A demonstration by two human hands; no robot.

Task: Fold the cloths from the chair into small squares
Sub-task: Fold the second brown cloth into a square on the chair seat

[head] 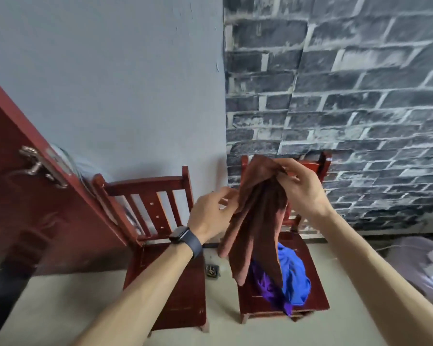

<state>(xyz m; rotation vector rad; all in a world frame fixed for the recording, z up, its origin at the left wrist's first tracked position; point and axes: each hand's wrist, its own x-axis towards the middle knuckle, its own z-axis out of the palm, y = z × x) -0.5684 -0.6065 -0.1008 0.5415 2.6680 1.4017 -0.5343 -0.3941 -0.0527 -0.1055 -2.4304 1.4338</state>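
Brown cloth point(258, 221): held up in the air over the right chair point(250, 303), bunched at the top and hanging in long loose folds; its lower tips dangle in front of the seat and touch nothing that I can see.
Right grip point(303, 191): closed on the brown cloth's top, thumb and fingers pinching the gathered edge.
Left grip point(210, 216): just beside the cloth's left edge, fingers curled toward it; I cannot tell whether it has hold of the fabric or only brushes it.
Blue cloth point(293, 278): crumpled on the right chair's seat, toward its right edge.
Purple cloth point(268, 288): crumpled against the blue one, reaching the seat's front edge, where a tip hangs over.
Left chair point(180, 283): just beside the right one, bare seat showing.
Handling: the brown cloth looks light, soft and limp, with no stiffness of its own, so it will sag wherever it is unsupported; likely not slippery and not fragile.
Where to hold: probably at two neighbouring corners along one edge, one in each grip, so the cloth hangs flat before any fold.
Step, as I judge it: finding an edge to spread the cloth; no fold made yet.
Risk: a bunched pinch may give a crooked square.
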